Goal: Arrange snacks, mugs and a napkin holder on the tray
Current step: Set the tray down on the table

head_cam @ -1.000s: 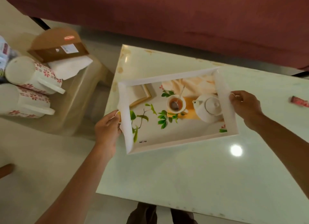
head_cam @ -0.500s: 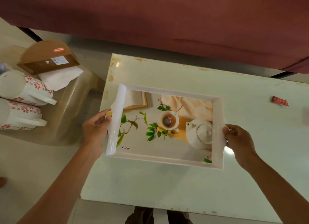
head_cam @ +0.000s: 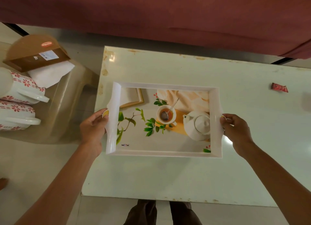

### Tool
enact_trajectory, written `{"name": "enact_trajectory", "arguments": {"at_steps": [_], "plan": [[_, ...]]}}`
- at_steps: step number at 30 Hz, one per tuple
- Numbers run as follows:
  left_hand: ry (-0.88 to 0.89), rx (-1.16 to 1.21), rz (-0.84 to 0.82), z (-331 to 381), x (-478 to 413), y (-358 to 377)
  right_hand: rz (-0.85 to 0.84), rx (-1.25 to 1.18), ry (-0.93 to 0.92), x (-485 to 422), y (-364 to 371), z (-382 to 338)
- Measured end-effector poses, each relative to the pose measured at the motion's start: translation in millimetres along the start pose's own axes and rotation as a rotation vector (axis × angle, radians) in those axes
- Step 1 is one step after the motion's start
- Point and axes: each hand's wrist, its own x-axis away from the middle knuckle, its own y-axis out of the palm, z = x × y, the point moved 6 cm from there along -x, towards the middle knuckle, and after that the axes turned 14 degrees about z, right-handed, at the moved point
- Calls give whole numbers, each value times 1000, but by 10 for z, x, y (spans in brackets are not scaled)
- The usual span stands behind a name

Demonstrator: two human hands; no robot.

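Gripping the tray, left hand and right hand hold it seemingly touching the glossy table.

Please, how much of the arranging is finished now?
Done: nothing is on the tray, only its printed picture. In hand: left hand and right hand grip its side handles at the table. Left: two mugs and the napkin holder beside the table, one red snack packet on it.

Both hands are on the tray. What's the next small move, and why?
Probably let go of the tray: it lies level over the table, gripped by left hand and right hand, and carries nothing yet. The mugs and napkin holder wait on the stool, the snack packet to the right.
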Motion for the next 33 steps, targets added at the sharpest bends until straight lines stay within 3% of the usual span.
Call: {"name": "enact_trajectory", "arguments": {"at_steps": [16, 26, 29, 33], "plan": [[-7, -16, 20, -76, -77, 16, 5, 27, 23, 52, 20, 94], [45, -80, 42, -73, -43, 22, 43, 129, -73, 143, -38, -94], [140, -126, 68, -11, 39, -5, 60, 173, -153, 199, -58, -174], [342, -204, 70, 92, 249, -43, 74, 312, -402, 342, -68, -341]]}}
